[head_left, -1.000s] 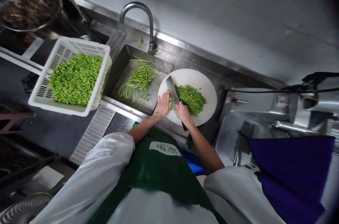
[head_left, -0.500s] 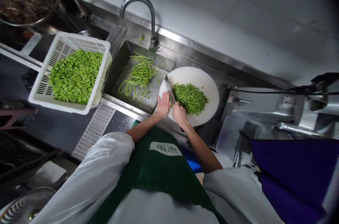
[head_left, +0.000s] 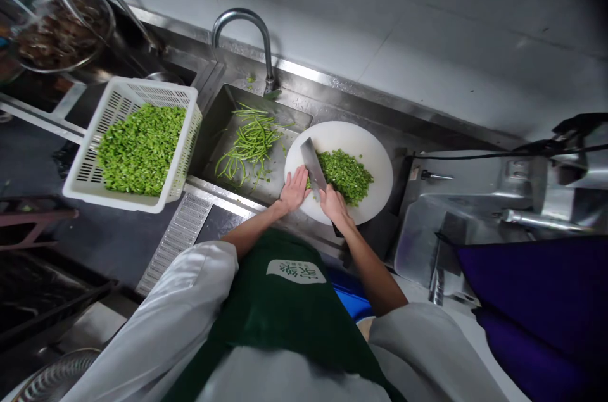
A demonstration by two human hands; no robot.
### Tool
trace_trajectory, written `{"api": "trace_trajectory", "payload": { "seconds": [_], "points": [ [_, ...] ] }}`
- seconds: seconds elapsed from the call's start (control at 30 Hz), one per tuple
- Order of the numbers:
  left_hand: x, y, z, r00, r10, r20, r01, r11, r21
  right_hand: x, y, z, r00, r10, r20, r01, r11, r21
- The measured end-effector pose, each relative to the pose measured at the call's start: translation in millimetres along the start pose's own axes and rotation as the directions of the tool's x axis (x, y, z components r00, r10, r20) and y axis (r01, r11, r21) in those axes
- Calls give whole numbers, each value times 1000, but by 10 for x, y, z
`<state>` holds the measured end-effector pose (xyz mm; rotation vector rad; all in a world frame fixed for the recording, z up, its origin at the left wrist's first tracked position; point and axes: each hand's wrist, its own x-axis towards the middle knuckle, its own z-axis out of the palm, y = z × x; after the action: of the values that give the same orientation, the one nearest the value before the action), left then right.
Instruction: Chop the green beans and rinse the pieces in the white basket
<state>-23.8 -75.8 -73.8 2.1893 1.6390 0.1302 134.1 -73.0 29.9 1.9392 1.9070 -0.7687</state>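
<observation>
Cleaver (head_left: 313,164) gripped by right hand (head_left: 334,204) fingers, left hand (head_left: 294,188) flat beside chopped beans (head_left: 346,174), sink (head_left: 223,117) adjacent

The white cutting board (head_left: 354,142) is the brightest thing in view, lit evenly from above and sharply in focus. Above it the tiled wall (head_left: 380,16) reads a dull grey, with soft glare along the steel sink rim (head_left: 327,82). Far left of the board the worktop sinks into shadow. Straight lines bow outward toward the edges, and the corners to the board's right darken to black.
</observation>
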Motion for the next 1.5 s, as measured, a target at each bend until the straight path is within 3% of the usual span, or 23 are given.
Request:
{"api": "trace_trajectory", "payload": {
  "seconds": [0.13,0.3,0.53,0.67,0.83,1.1,1.33,1.5],
  "points": [
    [53,-33,-41,999,7,-32,-9,999,-36,-124,79,-9,999,33,-4,-33,999,-4],
    [-39,-129,-20,991,-90,-101,78,990,-118,-240,-88,-16,998,29,-59,-29,1000,-3],
    [7,-9,190,998,-29,-55,25,997,-71,-50,-297,50,1000,13,-2,-13,1000,-5],
    [-16,-38,187,996,-34,-84,25,994,-108,22,-296,-19,1000,5,2,-5,1000,-16],
    [-160,-66,171,985,-97,-144,70,981,-179,-95,-244,-146,1000,-23,-10,22,996,-81],
    [-175,-4,379,989,-73,-126,49,982,-180,-24,-402,-13,999,-34,40,37,995,-88],
    [-349,-163,274,972,-118,-202,54,954,-296,-61,-312,-163,998,-62,14,63,993,-100],
    [-505,-168,283,993,-50,-110,23,971,-239,-103,-425,-37,997,-73,36,77,990,-119]
  ]
}}
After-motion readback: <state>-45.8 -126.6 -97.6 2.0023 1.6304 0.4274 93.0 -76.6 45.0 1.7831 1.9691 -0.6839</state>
